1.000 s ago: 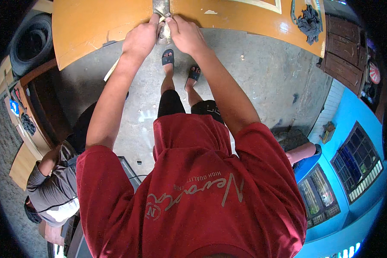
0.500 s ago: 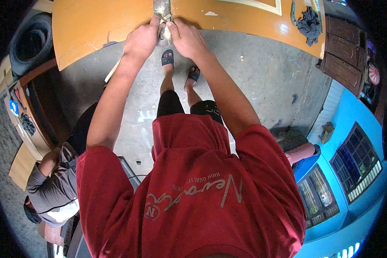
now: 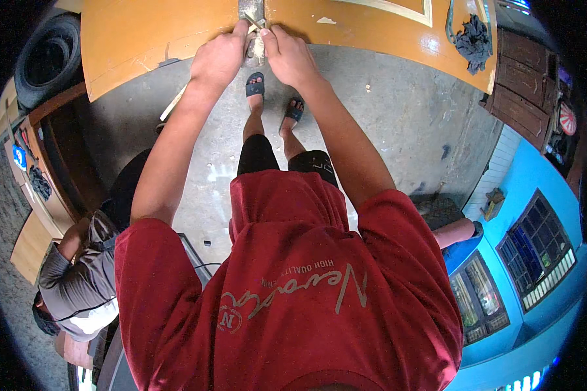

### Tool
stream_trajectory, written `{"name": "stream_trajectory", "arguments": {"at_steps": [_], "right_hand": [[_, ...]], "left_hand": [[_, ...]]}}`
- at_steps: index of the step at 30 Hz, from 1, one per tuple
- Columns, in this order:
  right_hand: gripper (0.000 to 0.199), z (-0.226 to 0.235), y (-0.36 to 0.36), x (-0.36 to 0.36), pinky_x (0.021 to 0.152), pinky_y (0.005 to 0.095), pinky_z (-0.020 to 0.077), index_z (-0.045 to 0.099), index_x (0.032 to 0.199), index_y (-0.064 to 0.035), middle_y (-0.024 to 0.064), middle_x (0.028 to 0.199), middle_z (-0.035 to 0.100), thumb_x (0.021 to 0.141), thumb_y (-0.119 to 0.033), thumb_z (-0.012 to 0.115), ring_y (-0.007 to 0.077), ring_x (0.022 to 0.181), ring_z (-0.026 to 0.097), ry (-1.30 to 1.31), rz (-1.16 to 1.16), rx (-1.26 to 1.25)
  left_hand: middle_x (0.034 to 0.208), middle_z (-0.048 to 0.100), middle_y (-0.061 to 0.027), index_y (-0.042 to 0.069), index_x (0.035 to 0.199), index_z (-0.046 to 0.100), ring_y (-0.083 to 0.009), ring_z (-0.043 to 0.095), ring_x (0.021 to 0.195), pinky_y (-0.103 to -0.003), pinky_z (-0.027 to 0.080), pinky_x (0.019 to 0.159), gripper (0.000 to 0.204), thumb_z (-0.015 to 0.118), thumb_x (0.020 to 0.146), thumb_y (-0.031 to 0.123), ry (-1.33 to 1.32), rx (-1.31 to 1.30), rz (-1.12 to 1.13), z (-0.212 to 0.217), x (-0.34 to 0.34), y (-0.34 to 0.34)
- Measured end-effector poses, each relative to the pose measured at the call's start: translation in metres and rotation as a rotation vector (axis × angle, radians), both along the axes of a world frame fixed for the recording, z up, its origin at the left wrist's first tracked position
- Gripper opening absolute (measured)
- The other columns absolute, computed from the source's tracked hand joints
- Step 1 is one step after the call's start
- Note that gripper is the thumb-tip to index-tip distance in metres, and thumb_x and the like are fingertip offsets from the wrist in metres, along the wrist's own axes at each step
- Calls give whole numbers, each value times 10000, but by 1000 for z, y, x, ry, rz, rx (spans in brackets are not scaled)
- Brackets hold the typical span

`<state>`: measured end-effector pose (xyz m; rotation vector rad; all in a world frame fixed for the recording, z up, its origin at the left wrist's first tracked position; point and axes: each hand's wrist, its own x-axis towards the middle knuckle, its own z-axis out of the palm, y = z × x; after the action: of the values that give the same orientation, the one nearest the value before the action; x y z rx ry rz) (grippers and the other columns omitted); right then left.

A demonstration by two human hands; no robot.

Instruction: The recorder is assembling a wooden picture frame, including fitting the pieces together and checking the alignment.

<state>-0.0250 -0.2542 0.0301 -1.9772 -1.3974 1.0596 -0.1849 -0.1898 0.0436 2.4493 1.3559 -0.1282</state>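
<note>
At the near edge of an orange wooden panel (image 3: 156, 39), both hands meet over a narrow grey metal-looking bar (image 3: 252, 9). Pale dust or shavings cover parts of that bar, and its rounded near end juts past the panel's edge. My left hand (image 3: 220, 57) is closed, with thumb and fingers at a thin pale strip (image 3: 257, 25) lying slantwise across the bar. From the other side my right hand (image 3: 288, 57) pinches the same strip. It looks like wood, though its ends are hidden by my fingers.
A crumpled black cloth (image 3: 473, 43) lies on the panel's right part. Stacked tyres (image 3: 47, 55) stand at the left. Another person in a grey top (image 3: 78, 274) is at the lower left. A dark wooden cabinet (image 3: 518, 81) stands right, and concrete floor (image 3: 398, 117) lies below.
The hands, strip and bar appear slightly farther right in the picture, along with the panel. Both hands keep their hold on the strip.
</note>
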Motion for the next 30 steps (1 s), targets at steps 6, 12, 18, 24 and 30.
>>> {"name": "stream_trajectory", "arguments": {"at_steps": [6, 12, 18, 24, 30], "right_hand": [[443, -1, 6, 3, 894, 557, 503, 637, 1046, -52, 222, 902, 711, 1066, -437, 420, 482, 954, 662, -26, 4, -3], [458, 3, 16, 0, 947, 580, 487, 654, 1096, -61, 275, 1025, 707, 1065, -445, 406, 512, 1042, 637, -111, -21, -47], [457, 5, 5, 5, 957, 576, 486, 657, 1118, -66, 269, 1022, 710, 1063, -447, 411, 514, 1042, 636, 4, 11, -53], [491, 0, 14, 6, 946, 617, 481, 645, 1141, -78, 331, 1034, 690, 1057, -489, 390, 539, 1015, 644, -111, 16, -16], [469, -5, 2, 8, 917, 557, 503, 655, 1059, -55, 229, 964, 727, 1068, -452, 405, 482, 999, 662, -10, 44, -29]], "left_hand": [[876, 736, -244, 77, 1155, 494, -442, 734, 850, -557, 589, 728, 189, 476, 1033, 221, 18, -23, 8, 2, 2, 1], [905, 737, -248, 73, 1145, 494, -443, 732, 869, -558, 588, 743, 175, 472, 1030, 203, 53, -41, 13, 3, 5, 1], [911, 738, -242, 69, 1142, 497, -438, 733, 876, -554, 588, 748, 172, 480, 1025, 195, 49, -19, 10, 5, 3, -1], [903, 738, -237, 68, 1136, 498, -434, 734, 875, -557, 587, 746, 177, 482, 1026, 206, 61, -38, 10, 13, 7, 1], [909, 739, -236, 73, 1139, 497, -439, 732, 871, -558, 585, 747, 188, 479, 1037, 230, 56, -38, 21, 5, 4, -1]]}}
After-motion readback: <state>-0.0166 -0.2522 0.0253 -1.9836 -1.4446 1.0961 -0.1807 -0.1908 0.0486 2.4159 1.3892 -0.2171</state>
